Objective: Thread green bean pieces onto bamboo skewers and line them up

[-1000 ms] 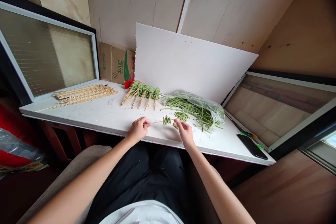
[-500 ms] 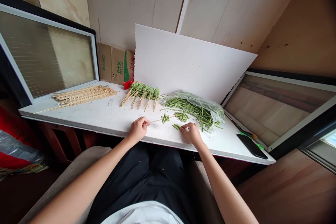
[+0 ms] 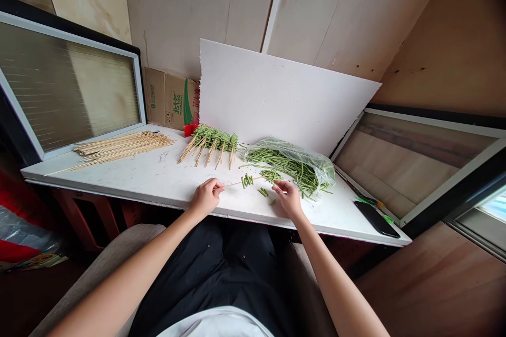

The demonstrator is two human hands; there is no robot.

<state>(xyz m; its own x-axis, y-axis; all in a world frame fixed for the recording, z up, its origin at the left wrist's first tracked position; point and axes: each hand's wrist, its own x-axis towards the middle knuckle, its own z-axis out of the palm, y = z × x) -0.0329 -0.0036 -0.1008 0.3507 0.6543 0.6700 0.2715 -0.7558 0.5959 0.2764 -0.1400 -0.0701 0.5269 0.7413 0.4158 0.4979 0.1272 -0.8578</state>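
Observation:
My left hand (image 3: 204, 197) pinches the near end of a thin bamboo skewer (image 3: 232, 184), which points right over the white tabletop. Several short cut pieces of green bean (image 3: 247, 181) are threaded crosswise near its middle. My right hand (image 3: 288, 198) is by the skewer's far tip, with thumb and forefinger brought together; whatever is between them is too small to make out. Just beyond those fingertips lies a pile of cut bean pieces (image 3: 270, 174). A smaller group of cut pieces (image 3: 263, 191) rests to the left of the right hand.
Finished bean skewers (image 3: 215, 139) are stacked at the back. Bare bamboo skewers (image 3: 124, 146) lie on the left. A clear bag of long green beans (image 3: 292, 163) sits right of centre. A black phone (image 3: 376, 218) lies near the right edge. Behind stand a cardboard box (image 3: 169, 97) and white board (image 3: 276, 95).
My right hand has lifted off the small group of cut pieces towards the skewer's tip. A loose piece now shows beside that group. The left hand keeps its hold on the skewer.

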